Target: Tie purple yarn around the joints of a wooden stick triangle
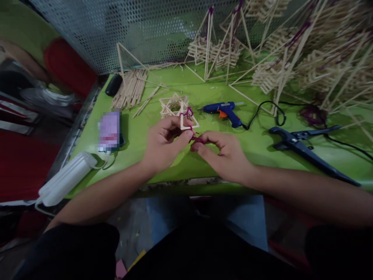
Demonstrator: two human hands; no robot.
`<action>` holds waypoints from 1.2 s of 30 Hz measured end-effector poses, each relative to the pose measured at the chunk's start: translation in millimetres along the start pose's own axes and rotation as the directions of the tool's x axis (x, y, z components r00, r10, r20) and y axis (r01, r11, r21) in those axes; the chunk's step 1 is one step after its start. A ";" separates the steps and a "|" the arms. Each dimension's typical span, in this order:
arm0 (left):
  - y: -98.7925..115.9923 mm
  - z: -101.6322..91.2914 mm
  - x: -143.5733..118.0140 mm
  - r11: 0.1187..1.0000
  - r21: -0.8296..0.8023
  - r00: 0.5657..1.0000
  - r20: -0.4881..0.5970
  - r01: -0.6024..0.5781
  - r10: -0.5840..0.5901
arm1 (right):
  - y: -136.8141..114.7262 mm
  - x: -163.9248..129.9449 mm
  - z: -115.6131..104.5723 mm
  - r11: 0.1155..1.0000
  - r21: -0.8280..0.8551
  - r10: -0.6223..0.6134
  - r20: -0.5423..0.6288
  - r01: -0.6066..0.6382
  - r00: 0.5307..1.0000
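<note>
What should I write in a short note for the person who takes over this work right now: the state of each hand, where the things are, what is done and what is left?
Left hand: pinches the small stick frame just above the green table.
Right hand: fingertips grip the purple thread at the frame's lower corner.
Things: loose sticks lie far left; blue glue gun behind the hands; a second, dark glue gun to the right.
Done: thread already wound at the frame's top; finished stick pieces stand at the back.
Left: the lower corner is not yet tied.
</note>
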State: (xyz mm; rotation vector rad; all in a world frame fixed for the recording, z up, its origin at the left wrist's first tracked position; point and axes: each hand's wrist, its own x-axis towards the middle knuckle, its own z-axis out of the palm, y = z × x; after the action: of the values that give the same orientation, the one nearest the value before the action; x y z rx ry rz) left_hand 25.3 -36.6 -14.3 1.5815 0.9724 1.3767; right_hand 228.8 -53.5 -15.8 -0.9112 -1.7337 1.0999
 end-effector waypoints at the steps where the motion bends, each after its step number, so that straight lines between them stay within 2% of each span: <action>1: -0.4 0.9 -0.7 1.000 -0.005 1.000 -0.006 -0.004 0.004 | 0.9 0.9 1.4 0.993 0.080 0.086 0.022 -0.087 0.996; 4: -3.0 3.0 -2.1 1.000 -0.021 1.000 -0.027 0.008 -0.009 | 4.0 4.7 4.9 0.918 0.271 0.278 0.080 -0.290 0.957; 5: -4.0 3.4 -2.4 1.000 -0.018 0.999 -0.035 0.019 -0.020 | 5.0 5.9 5.6 0.901 0.288 0.313 0.089 -0.325 0.946; 7: -5.6 3.7 -2.7 0.999 -0.009 0.998 -0.047 0.043 -0.043 | 6.8 7.5 6.3 0.913 0.256 0.311 0.063 -0.317 0.948; 12: -5.6 3.0 -2.7 0.993 -0.040 0.993 -0.020 0.115 -0.116 | 9.6 4.1 6.2 0.995 0.016 0.100 -0.100 -0.099 0.990; 16: -3.5 2.6 -2.0 0.984 -0.076 0.987 0.019 0.160 -0.159 | 8.6 2.1 -0.7 0.958 -0.270 -0.147 -0.180 0.095 0.973; 18: -2.7 2.2 -1.5 0.982 -0.089 0.985 0.055 0.168 -0.164 | 8.6 4.6 -7.6 0.876 -0.424 -0.313 -0.135 0.231 0.940; 21: -2.3 1.4 -0.5 0.980 -0.107 0.981 0.118 0.167 -0.154 | 11.4 10.9 -19.2 0.680 -0.581 -0.523 0.043 0.447 0.852; 24: -2.5 0.1 0.6 0.981 -0.107 0.980 0.140 0.159 -0.144 | 16.2 15.9 -28.0 0.517 -0.678 -0.586 0.164 0.522 0.793; 29: -4.4 -1.4 1.4 0.979 -0.106 0.969 0.194 0.176 -0.153 | 17.7 18.1 -33.5 0.310 -0.795 -0.585 0.273 0.521 0.764; 31: -5.4 -1.1 0.9 0.983 -0.100 0.969 0.210 0.153 -0.130 | 15.8 18.4 -32.8 0.306 -0.799 -0.557 0.291 0.518 0.778; 32: -5.7 -0.7 0.5 0.988 -0.082 0.971 0.213 0.132 -0.112 | 14.7 18.5 -32.1 0.332 -0.788 -0.539 0.293 0.518 0.790; 36: -4.9 1.9 -3.0 0.998 0.010 0.980 0.190 0.065 -0.066 | 11.3 18.2 -27.5 0.535 -0.724 -0.417 0.221 0.435 0.882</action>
State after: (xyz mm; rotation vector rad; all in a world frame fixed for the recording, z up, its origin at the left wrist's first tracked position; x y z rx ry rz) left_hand 26.6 -37.6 -20.1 1.6360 0.9033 1.1561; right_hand 249.2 -25.2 -14.7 -0.8560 -2.3226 -0.0109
